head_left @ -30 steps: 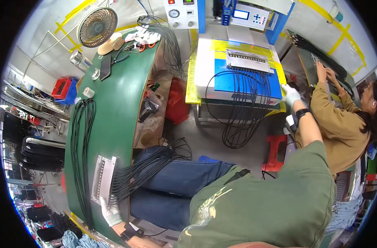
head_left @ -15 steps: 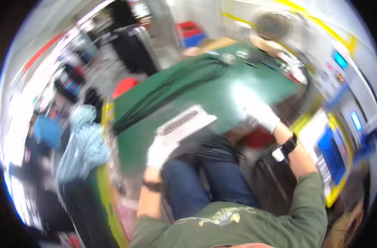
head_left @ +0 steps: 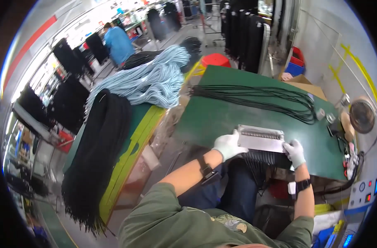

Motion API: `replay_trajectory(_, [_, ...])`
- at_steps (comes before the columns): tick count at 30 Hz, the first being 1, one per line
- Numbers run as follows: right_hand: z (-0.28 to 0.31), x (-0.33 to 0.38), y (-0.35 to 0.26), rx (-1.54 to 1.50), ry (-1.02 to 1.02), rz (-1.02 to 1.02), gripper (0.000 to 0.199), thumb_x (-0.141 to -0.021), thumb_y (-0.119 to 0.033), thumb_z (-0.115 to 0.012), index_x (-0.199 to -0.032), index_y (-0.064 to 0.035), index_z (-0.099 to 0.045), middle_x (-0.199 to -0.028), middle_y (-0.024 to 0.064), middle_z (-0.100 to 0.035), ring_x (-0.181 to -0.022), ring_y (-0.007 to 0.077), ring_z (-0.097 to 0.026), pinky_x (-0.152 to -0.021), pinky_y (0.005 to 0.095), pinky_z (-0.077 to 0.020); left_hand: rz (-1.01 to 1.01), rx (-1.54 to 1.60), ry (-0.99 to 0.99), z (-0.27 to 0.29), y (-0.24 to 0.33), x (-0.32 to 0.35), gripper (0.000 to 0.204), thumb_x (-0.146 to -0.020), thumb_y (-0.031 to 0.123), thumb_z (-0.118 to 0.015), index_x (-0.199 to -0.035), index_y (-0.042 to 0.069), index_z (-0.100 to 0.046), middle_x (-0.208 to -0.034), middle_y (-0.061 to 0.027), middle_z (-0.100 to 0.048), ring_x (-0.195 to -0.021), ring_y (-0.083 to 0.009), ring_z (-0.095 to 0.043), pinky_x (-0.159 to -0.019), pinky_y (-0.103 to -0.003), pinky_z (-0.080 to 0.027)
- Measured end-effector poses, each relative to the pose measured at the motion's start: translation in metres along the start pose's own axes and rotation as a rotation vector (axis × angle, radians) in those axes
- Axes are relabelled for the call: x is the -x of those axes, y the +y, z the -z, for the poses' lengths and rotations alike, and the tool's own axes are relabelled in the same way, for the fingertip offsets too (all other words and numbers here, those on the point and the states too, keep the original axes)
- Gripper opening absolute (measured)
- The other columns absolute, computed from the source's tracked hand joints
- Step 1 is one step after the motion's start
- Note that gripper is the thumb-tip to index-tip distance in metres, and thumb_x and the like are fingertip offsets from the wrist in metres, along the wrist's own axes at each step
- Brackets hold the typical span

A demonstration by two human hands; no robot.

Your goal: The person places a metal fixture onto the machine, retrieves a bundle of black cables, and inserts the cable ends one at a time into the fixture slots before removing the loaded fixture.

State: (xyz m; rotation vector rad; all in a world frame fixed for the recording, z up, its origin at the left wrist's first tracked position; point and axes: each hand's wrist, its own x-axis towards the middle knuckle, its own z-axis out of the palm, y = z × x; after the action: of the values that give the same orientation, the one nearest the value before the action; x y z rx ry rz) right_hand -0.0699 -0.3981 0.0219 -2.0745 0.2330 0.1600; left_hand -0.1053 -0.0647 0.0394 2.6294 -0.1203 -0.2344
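Observation:
A flat silver metal fixture (head_left: 260, 144) with a row of small slots along its top lies at the near edge of the green table (head_left: 221, 118). From its near side several black cables (head_left: 260, 160) hang down over my lap. My left hand (head_left: 229, 146), in a white glove, is closed round the fixture's left end, with the thumb pointing up beside it. At the right end my gloved right hand (head_left: 295, 153) grips the corner; some of its fingers are hidden beneath. Long black cables (head_left: 254, 97) lie stretched across the table beyond the fixture.
A side bench (head_left: 132, 155) at left bears light blue cables (head_left: 155, 80) and a thick black cable bundle (head_left: 99, 153). A red stool (head_left: 215, 60) stands behind the table; a round fan (head_left: 361, 115) is at right. A person in blue (head_left: 119, 41) is far back.
My view has swung left. My right hand, formerly apart from the fixture over the table's right side, now holds its right end. The left hand stays on the left end.

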Motion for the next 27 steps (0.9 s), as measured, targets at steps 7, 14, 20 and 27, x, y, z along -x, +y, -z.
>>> replay_trajectory(7, [-0.003, 0.075, -0.098, -0.431, 0.041, 0.381, 0.054, -0.094, -0.014, -0.066, -0.141, 0.0021, -0.046, -0.104, 0.0093, -0.064, -0.082, 0.0131, -0.061, -0.071, 0.0268, -0.0514, -0.111, 0.302, -0.097, 0.041, -0.003, 0.022, 0.098, -0.080, 0.049, -0.078, -0.153, 0.003, -0.032, -0.130, -0.0225, -0.061, -0.117, -0.0319, -0.063, -0.095, -0.040, -0.050])
replay_trajectory(14, [-0.044, 0.161, -0.113, -0.446, -0.572, 0.531, 0.086, -0.088, -0.049, -0.072, -0.147, 0.0054, -0.040, -0.127, 0.0167, -0.061, -0.107, 0.0220, -0.061, -0.096, 0.0386, -0.0485, -0.635, 1.652, 0.209, 0.072, -0.033, 0.037, 0.067, -0.095, 0.015, -0.067, -0.153, 0.005, -0.034, -0.150, -0.0165, -0.044, -0.133, -0.0262, -0.048, -0.113, -0.041, -0.039])
replay_trajectory(20, [0.023, 0.126, 0.108, -0.236, -0.475, -0.313, 0.083, -0.085, -0.045, -0.077, -0.141, 0.0074, -0.047, -0.129, 0.0155, -0.062, -0.118, 0.0237, -0.059, -0.102, 0.0363, -0.0457, 0.101, 1.890, 0.382, 0.036, -0.169, 0.032, 0.055, -0.093, 0.019, -0.070, -0.143, 0.006, -0.051, -0.147, -0.0174, -0.049, -0.133, -0.0325, -0.049, -0.112, -0.046, -0.039])
replay_trajectory(27, [-0.047, 0.086, 0.116, -0.392, -0.426, 0.134, 0.074, -0.085, -0.040, -0.078, -0.137, 0.0055, -0.053, -0.125, 0.0122, -0.065, -0.118, 0.0225, -0.060, -0.105, 0.0368, -0.0433, -0.399, -0.152, 0.282, 0.037, -0.085, 0.020, 0.091, -0.069, 0.052, -0.082, -0.144, 0.011, -0.051, -0.150, -0.0231, -0.043, -0.145, -0.0421, -0.030, -0.120, -0.057, -0.020])
